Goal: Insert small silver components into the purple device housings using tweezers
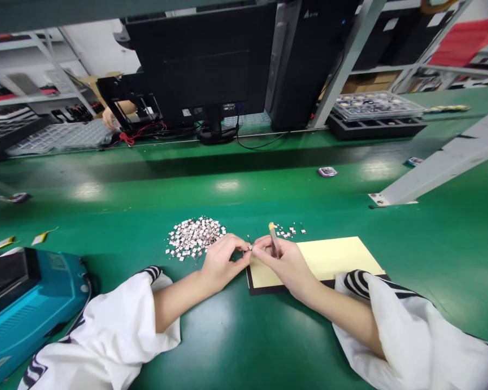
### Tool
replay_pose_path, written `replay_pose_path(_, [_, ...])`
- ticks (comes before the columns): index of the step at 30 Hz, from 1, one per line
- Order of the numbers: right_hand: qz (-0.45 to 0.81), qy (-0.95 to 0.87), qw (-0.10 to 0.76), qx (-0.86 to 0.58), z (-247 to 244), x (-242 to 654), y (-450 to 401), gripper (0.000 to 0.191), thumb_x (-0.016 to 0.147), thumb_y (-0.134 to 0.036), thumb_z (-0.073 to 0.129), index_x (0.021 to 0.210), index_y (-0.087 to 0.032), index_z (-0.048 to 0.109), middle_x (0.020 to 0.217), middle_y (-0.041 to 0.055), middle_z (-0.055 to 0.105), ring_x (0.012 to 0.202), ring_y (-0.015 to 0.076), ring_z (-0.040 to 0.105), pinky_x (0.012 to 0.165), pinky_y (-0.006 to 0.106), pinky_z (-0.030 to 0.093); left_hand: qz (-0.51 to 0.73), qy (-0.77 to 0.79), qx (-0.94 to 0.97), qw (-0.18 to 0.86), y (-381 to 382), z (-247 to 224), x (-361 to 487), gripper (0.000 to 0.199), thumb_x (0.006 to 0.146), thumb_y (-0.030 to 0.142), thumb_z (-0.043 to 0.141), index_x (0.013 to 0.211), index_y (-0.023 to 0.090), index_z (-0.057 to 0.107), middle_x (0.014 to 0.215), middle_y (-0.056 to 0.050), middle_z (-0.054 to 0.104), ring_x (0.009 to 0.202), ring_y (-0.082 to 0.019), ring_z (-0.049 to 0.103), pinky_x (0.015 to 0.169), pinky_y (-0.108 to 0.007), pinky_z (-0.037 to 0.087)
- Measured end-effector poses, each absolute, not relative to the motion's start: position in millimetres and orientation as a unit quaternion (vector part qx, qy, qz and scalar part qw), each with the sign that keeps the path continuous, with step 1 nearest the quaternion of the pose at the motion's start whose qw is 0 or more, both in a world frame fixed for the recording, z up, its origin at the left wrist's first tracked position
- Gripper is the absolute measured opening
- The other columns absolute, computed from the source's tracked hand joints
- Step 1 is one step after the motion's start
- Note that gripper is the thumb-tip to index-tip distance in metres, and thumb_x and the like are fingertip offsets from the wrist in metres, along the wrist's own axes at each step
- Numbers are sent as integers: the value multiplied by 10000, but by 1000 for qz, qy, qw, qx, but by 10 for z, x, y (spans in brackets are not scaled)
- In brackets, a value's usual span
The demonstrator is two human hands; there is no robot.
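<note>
Beside the yellow card (329, 257), a tiny chip (250, 247) held in a two-handed pinch

Just off the card's left edge, the left hand (222, 262) and right hand (287, 262) meet, their fingers curled and pinching the chip from either side. It is too small to make out in detail. A thin dark lead (248, 238) stands up from it, its long axis pointing away from the person and tilted slightly left. The right hand also grips a pair of tweezers (274, 239), which cross the card's far corner with a yellow-tipped end pointing away from the person.

The card lies on a black board (264, 288) on a green worktop (244, 184). Left of the card sits a heap of small chips (193, 236), and just beyond it a few more lie scattered (287, 231). White sleeves (415, 336) with black stripes enter from the near edge on both sides. Well left of the card stands a blue machine (28, 295), with yellow scraps (43, 237) beyond it.

Across the worktop, beyond the card, a black monitor (199, 59) faces away. A co-worker's hand (111, 120) shows at its left, and a clear tray of parts (376, 105) sits to its right, among metal shelving (52, 70).
</note>
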State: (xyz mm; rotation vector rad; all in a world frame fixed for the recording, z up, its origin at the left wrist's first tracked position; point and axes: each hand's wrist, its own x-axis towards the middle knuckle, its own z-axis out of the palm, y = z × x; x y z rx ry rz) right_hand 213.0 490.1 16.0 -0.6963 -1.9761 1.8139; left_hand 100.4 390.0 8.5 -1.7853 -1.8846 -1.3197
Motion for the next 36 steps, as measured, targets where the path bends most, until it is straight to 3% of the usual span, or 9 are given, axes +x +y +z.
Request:
replay_pose_path(5, [629,-710,191,-253,165,2147,4882,159,674,-318,567,671,-160,551,688,24,566,478,88,354,421,232,275,-449,-634,-619,115,3898,89,1020,106,735,126,538,690,178,458,631,-4,594,591,-105,568,544,-198,463])
replay_pose_path(16, [655,-692,179,-247,208,2120,4890,88,620,-236,564,585,-167,523,676,28,551,629,148,484,490,250,332,-447,-623,-632,113,3886,68,1025,149,726,112,574,681,169,444,649,-28,616,615,-112,579,559,-208,476])
replay_pose_path(28, [727,-622,178,-230,191,2139,4909,177,630,-232,624,552,-164,480,678,4,545,685,129,511,649,264,385,-493,-613,-614,67,3878,53,1012,213,701,93,603,656,167,409,659,-19,613,632,-101,585,561,-192,472])
replay_pose_path(36, [763,-580,177,-225,215,2167,4926,207,681,-224,612,592,-154,439,723,-14,569,453,30,337,454,204,263,-539,-620,-570,2,3867,51,1009,229,686,80,614,658,167,403,723,-25,623,680,-99,602,600,-192,485])
